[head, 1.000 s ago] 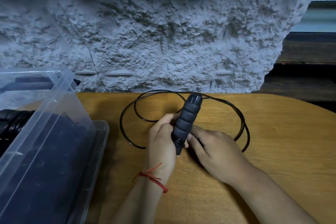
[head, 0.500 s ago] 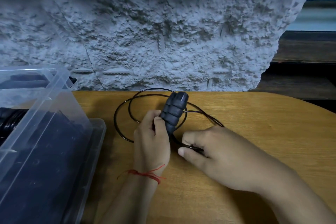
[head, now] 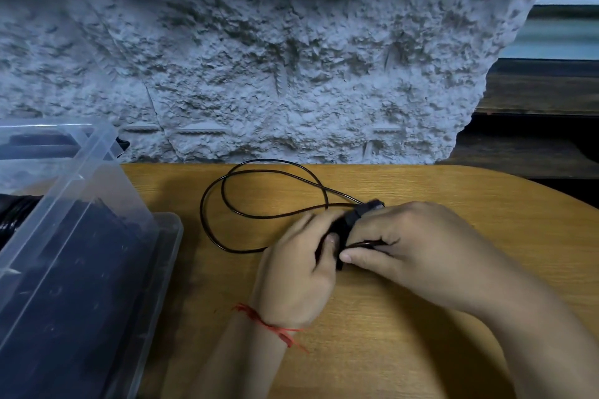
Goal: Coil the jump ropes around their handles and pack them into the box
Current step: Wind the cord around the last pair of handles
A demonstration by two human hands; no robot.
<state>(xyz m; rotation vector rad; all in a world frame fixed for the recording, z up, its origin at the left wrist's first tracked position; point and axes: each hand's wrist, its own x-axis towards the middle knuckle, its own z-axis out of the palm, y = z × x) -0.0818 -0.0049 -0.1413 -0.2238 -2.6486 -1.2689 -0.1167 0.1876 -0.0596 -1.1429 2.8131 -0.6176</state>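
Winding the loose cord onto the handle looked to be the step in hand, and doing it well called for steady tension. The left grip was curled round the dark handle, thumb laid along it, and would best hold it firm as a spindle. The right grip lay just beside it, almost touching. It pinched a short run of cord between thumb and curled fingers, and would do well to lay each turn snug against the last, letting slack feed in slowly. A loosely laid turn would probably slip off the handle's end. The handle was mostly hidden between the two grips, with only its far tip showing beyond the right grip's knuckles, so how many turns it already carried could not be told. The cord was thin, black and glossy. It lay on the worktop beyond the left grip in two slack overlapping loops that ran back to the handle. The clear plastic box stood well out on the left grip's outer side, open, with dark shapes dim through its wall.
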